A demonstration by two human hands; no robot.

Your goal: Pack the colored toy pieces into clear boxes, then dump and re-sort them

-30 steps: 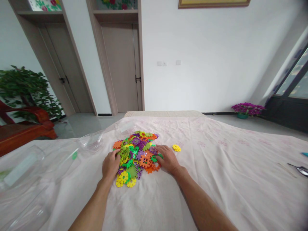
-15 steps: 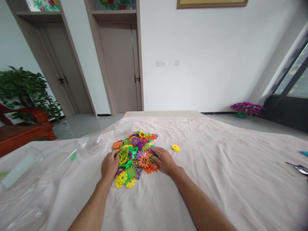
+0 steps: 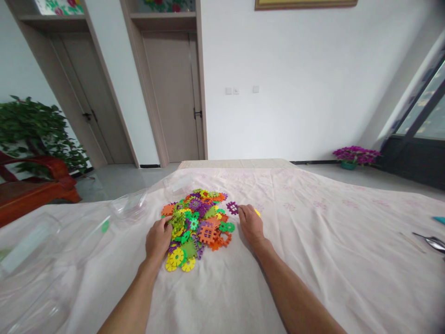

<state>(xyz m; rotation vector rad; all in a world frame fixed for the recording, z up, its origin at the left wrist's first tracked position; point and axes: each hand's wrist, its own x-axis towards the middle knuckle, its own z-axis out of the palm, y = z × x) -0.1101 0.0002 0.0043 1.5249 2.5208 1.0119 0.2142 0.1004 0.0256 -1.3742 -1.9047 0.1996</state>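
A heap of colourful plastic building pieces [image 3: 189,248], notched discs and toothed squares, lies on the cloth in front of me. At its left side, my left hand [image 3: 159,239] has its fingers bent round the edge of a light green square piece [image 3: 178,221]; part of the grip is hidden. To the right of the heap, my right hand [image 3: 251,223] pinches a purple window-like square piece [image 3: 232,208] by its right edge, apart from the pile. Just behind the right hand, yellow discs [image 3: 257,212] show only in part.
Clear plastic containers [image 3: 129,204] stand along the left side, one with a green piece [image 3: 105,226] by it. A pale flowered cloth [image 3: 313,260] covers the table. Spoon-like metal utensils [image 3: 433,242] and a blue item [image 3: 438,221] lie at the far right.
My right hand has moved right and slightly up from the heap, bringing the purple square piece out. It now partly covers the yellow discs. My left hand has stayed in place.
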